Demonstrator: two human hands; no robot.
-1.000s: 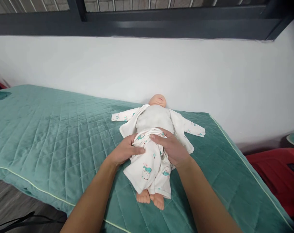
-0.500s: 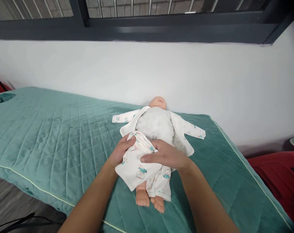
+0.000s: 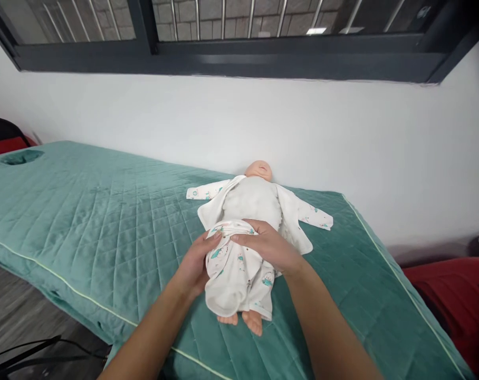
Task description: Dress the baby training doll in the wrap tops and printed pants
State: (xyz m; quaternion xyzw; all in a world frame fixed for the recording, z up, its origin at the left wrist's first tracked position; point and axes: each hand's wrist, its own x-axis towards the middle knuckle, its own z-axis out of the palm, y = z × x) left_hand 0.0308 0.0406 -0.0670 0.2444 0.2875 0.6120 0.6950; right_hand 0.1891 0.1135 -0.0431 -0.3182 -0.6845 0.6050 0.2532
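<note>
Draped over doll's (image 3: 253, 199) legs, nearer bed's (image 3: 124, 227) front edge than far edge: printed pants (image 3: 233, 274). Judging by folds, light, soft and limp; likely to bunch rather than slip. Best taken by waist, one side per hand. Pinched at gathered top by left hand (image 3: 194, 264) and right hand (image 3: 273, 245), both partly closed, thumbs on front, fingers mostly hidden behind cloth. Reaching over front edge, forearms angled inward.
</note>
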